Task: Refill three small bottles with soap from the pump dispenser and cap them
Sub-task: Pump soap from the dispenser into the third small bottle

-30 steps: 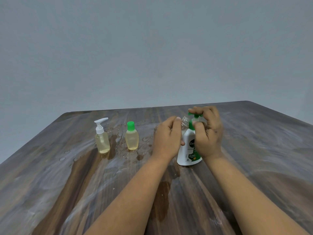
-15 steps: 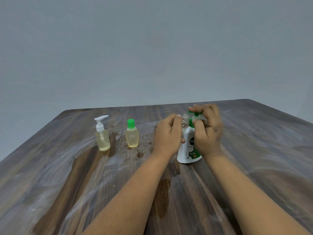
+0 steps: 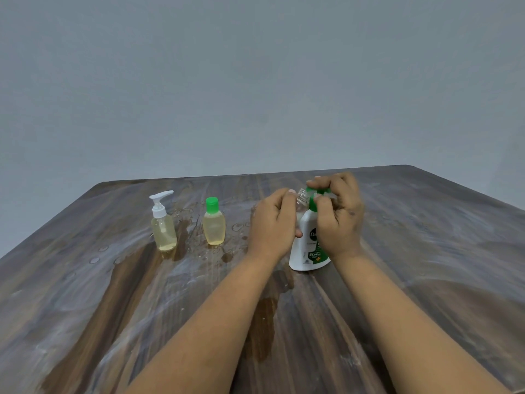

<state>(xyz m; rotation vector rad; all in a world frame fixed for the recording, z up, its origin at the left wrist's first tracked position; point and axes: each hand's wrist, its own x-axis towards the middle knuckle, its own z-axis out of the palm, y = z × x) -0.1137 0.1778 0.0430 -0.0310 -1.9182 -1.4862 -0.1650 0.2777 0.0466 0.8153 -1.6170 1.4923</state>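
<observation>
1. A big white soap dispenser (image 3: pixel 308 245) with a green pump top stands on the wooden table (image 3: pixel 426 251), a little right of the middle of the frame.
2. The right hand (image 3: pixel 339 214) is curled over the green pump top, with its fingers bent down on it.
3. The left hand (image 3: pixel 272 223) is wrapped round a small clear bottle (image 3: pixel 301 198). Only the open neck of the bottle peeks out above the fingers.
4. The small bottle leans to the right, and its neck is just beside the pump top. How much soap is inside is hidden by the hand.
5. Left of the hands stands a small bottle with a green cap (image 3: pixel 214 223). It has yellow soap in it and is closed.
6. Farther left stands a small bottle with a white pump (image 3: pixel 163 223), also with yellow soap inside.
7. The table looks wet, with drops and a dark puddle (image 3: pixel 261 322) between the two arms.
</observation>
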